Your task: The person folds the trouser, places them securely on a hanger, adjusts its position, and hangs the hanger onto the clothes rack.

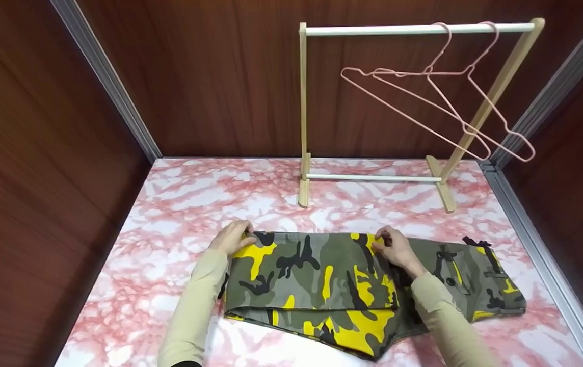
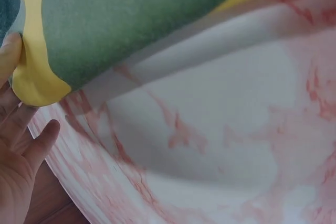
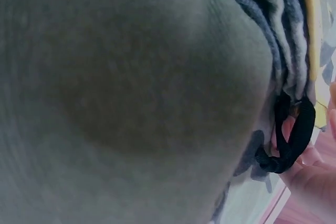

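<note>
Camouflage trousers (image 1: 301, 275) in green, grey, black and yellow lie folded across the table. My left hand (image 1: 230, 238) pinches their upper left corner; in the left wrist view, its fingers (image 2: 37, 145) are at a yellow edge lifted off the tabletop. With bent fingers and thumb, my right hand (image 1: 396, 248) pinches the top edge of the folded-over layer. A black cord loop (image 3: 302, 135) hangs from gathered cloth beside that hand in the right wrist view. Another part of the trousers (image 1: 475, 280), with a pocket, reaches out to the right under my right forearm.
Behind the trousers stands a small wooden rack (image 1: 303, 102) with a white top rail (image 1: 373, 31). Two pink hangers (image 1: 398, 104) hang from it. Brown panels (image 1: 210, 76) with metal corner strips enclose the red-and-white marbled table (image 1: 179, 199).
</note>
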Motion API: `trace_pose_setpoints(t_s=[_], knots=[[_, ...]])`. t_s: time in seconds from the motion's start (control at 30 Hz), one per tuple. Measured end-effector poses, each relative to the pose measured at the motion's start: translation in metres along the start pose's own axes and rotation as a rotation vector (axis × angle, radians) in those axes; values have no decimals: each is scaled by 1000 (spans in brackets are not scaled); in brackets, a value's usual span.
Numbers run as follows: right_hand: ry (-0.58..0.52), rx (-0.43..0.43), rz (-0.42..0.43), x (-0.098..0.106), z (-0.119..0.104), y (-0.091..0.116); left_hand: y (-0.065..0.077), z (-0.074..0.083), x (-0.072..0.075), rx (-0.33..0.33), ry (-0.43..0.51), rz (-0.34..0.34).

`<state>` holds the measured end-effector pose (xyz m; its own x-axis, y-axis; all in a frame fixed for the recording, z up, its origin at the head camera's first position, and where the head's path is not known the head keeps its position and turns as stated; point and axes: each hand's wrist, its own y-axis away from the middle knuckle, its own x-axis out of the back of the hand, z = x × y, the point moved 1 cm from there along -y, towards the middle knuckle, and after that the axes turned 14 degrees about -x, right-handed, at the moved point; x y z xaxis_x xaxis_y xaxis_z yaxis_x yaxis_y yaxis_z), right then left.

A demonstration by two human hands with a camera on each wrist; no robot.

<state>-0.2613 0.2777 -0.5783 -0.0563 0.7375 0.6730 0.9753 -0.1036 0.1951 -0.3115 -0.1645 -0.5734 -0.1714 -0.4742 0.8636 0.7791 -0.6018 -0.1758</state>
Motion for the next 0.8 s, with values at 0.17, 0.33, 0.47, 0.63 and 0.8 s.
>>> trace_pose_setpoints(t_s=[0.17,0.33,0.47,0.63,0.8], knots=[[1,-51,-11,-2,-2,1,-2,-3,3,-89,40,1],[3,-101,-10,-3,-5,0,-3,-4,6,-68,49,-56],[64,-122,35,-4,-6,-2,-5,-4,8,-12,46,-106],[181,-77,85,-7,-7,-3,-8,-3,11,-54,-12,-124],[170,-78,112,-8,-6,-2,-10,-6,11,-92,-26,-129]])
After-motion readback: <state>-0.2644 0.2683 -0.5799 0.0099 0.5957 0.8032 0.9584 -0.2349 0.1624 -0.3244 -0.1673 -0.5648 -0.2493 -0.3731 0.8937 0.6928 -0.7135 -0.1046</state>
